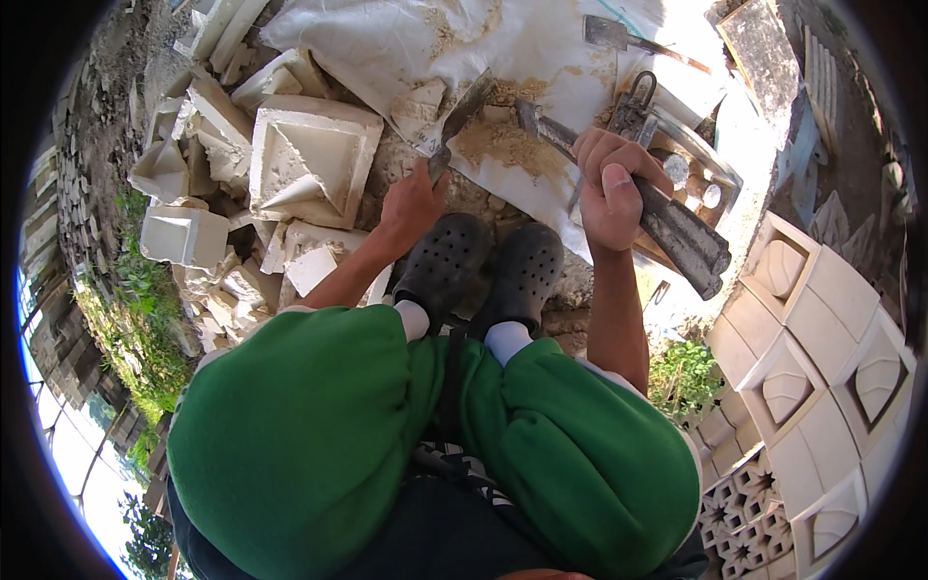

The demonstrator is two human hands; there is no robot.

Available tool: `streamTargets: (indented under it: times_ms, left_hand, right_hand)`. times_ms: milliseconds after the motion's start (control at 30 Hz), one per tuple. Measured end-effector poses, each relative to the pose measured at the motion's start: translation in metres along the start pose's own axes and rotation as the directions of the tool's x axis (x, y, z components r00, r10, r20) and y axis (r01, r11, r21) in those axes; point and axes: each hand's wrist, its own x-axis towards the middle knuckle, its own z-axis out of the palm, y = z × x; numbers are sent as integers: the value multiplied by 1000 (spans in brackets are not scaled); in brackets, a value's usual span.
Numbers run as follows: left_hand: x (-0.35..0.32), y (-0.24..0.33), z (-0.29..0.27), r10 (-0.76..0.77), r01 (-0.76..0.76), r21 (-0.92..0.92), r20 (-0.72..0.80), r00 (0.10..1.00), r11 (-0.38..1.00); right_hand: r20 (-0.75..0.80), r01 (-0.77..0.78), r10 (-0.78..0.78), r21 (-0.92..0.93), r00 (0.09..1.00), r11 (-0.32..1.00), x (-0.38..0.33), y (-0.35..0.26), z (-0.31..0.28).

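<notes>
My left hand [411, 207] is closed round the handle of a narrow flat-bladed tool [471, 103], its blade pointing up and away over the white sheet. I cannot tell whether it is a knife or a trowel. In my right fist [617, 186] is a heavy, grey-crusted bar-shaped tool [681, 232]. Its thick, grooved end sticks out to the lower right, while a narrower end points toward the left hand. Between the two tools, crumbly tan debris [507, 145] lies on the sheet. The tools are apart from each other.
Broken off-white cast blocks [314, 159] are heaped at the left. The dusty white sheet [377, 43] spreads ahead, with a flat-bladed tool [607, 33] on it. A tray [730, 184] holds round items at the right. Patterned blocks [826, 329] stand stacked lower right. My dark clogs [527, 275] are below the hands.
</notes>
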Motion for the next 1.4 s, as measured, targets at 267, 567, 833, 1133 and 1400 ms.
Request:
streamTargets:
  times_ms: [267, 567, 833, 1133, 1400]
  left_hand:
    - [0, 10, -4, -14, 14, 1, 37, 999, 1000]
    - [-6, 22, -24, -51, 46, 39, 147, 988, 998]
    - [-1, 23, -17, -115, 99, 99, 178, 977, 990]
    - [-6, 17, -25, -137, 121, 109, 152, 979, 987]
    - [-5, 19, -16, -83, 78, 39, 162, 983, 996]
  right_hand:
    - [-16, -87, 87, 25, 996, 996, 13, -36, 1]
    - [-102, -166, 172, 67, 980, 984, 27, -38, 24]
    - [-76, -175, 183, 101, 980, 979, 31, -35, 8]
    - [7, -126, 126, 117, 992, 985, 60, -97, 29]
    - [-74, -157, 166, 120, 983, 980, 28, -2, 10]
